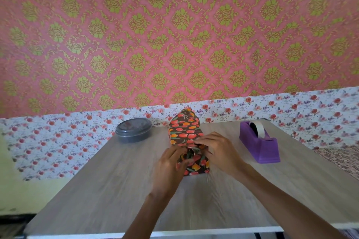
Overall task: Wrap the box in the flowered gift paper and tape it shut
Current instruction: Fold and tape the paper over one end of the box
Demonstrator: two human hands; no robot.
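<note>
A box wrapped in dark paper printed with red and orange tulips (184,132) lies lengthwise in the middle of the wooden table (108,176). At its far end the paper stands up in a pointed flap. My left hand (171,165) presses the folded paper against the near end's left side, fingers bent onto it. My right hand (215,149) pinches the paper fold at the top of the near end, fingertips on the crease. The box itself is hidden under the paper.
A purple tape dispenser (259,144) with a roll of clear tape stands to the right of the box. A round grey lidded tin (133,129) sits at the back left. The wall behind carries floral and pink damask paper.
</note>
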